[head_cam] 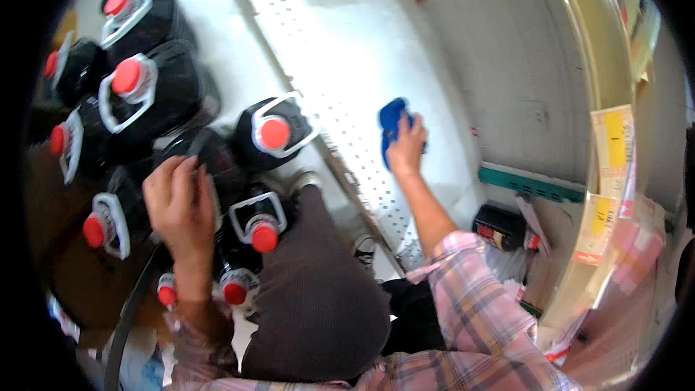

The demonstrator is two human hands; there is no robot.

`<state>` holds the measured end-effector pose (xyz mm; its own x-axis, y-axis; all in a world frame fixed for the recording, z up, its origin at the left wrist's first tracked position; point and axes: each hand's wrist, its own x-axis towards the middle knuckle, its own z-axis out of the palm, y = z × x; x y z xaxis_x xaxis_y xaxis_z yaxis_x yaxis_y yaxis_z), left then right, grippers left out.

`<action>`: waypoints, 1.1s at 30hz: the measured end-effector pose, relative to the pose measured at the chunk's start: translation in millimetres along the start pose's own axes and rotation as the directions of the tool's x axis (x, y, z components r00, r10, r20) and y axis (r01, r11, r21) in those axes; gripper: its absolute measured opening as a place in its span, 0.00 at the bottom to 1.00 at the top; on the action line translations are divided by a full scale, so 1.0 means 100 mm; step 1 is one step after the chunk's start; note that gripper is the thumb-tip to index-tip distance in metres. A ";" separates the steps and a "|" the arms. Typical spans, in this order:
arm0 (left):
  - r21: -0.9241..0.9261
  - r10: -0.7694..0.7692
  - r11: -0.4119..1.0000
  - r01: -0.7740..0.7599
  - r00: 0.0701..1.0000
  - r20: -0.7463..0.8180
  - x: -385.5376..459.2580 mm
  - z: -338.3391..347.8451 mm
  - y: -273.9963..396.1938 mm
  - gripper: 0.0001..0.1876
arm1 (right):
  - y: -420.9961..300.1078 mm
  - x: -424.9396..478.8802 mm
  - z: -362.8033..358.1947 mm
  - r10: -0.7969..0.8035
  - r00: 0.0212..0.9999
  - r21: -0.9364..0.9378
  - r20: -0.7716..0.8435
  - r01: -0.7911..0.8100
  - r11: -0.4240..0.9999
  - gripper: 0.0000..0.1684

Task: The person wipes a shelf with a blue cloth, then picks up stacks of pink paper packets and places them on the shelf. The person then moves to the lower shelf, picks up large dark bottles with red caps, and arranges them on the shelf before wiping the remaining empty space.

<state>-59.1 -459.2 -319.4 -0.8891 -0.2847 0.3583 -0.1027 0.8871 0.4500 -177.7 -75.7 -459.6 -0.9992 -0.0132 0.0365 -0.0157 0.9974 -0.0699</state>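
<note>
My right hand (410, 144) presses a blue cloth (392, 114) against the white lower shelf (347, 60). Its fingers are bent over the cloth's right side. On the left, my left hand (179, 212) hangs above a group of dark jugs with red caps, its fingers curled. Whether it grips anything is hidden by the fingers. Closest to the shelf edge stands a dark jug (247, 133) with a white handle. A larger jug (176, 79) is further left, and another jug (259, 206) is by my knee.
A perforated strip (347, 149) runs along the shelf's front. A grey panel (488, 54) rises behind the shelf. At right, a dark bottle (499, 228) lies on its side below a shelf rail bearing price tags (613, 141). My shoe (364, 247) is near the shelf base.
</note>
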 end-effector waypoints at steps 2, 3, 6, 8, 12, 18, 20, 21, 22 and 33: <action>0.014 0.045 0.999 -0.044 0.996 -0.082 -0.01 0.05 -0.03 0.12 | -0.09 0.17 0.00 0.108 0.994 -0.052 0.032 -0.106 0.993 0.30; 0.006 0.056 0.998 -0.055 0.994 -0.098 0.00 0.03 -0.04 0.12 | -0.09 0.20 -0.02 0.067 0.997 -0.079 0.046 -0.063 0.995 0.30; 0.005 0.023 1.000 -0.023 0.997 -0.079 -0.02 0.02 -0.02 0.14 | 0.00 0.23 -0.19 -0.030 0.985 -0.031 0.168 0.036 0.999 0.35; -0.054 -0.018 0.998 0.016 0.999 -0.034 -0.09 -0.13 0.03 0.23 | 0.02 0.21 -0.29 -0.040 0.966 0.010 0.255 0.038 0.999 0.44; -0.016 0.036 0.999 -0.036 0.999 0.012 -0.70 -0.38 0.09 0.34 | -0.04 -0.04 -0.37 -0.057 0.922 0.031 0.382 0.049 0.998 0.51; 0.075 0.171 0.970 -0.233 0.866 0.469 -1.81 -0.15 -0.03 0.34 | -0.01 -0.66 -0.33 -0.077 0.924 -0.035 0.375 0.097 0.995 0.58; -0.008 0.160 0.985 -0.175 0.880 0.447 -1.72 -0.23 0.05 0.31 | -0.01 -0.78 -0.35 -0.095 0.924 -0.053 0.372 0.123 0.991 0.58; -0.040 0.096 0.995 -0.087 0.885 0.456 -1.63 -0.27 0.16 0.29 | 0.04 -0.82 -0.35 -0.094 0.924 -0.071 0.372 0.129 0.989 0.59; -0.039 0.137 0.990 -0.133 0.887 0.441 -1.68 -0.25 0.06 0.28 | 0.03 -0.85 -0.35 -0.087 0.924 -0.066 0.372 0.120 0.991 0.59; -0.113 -0.134 0.964 0.241 0.806 0.576 -1.89 0.03 -0.11 0.20 | 0.22 -0.88 0.14 0.207 0.932 -0.259 0.299 -0.129 0.957 0.36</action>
<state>108.3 -413.9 -394.4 -0.9600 -0.1390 -0.2430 -0.2631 0.7450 0.6130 -91.0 -53.6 -478.5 -0.9447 0.1728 -0.2786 0.1234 0.9747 0.1863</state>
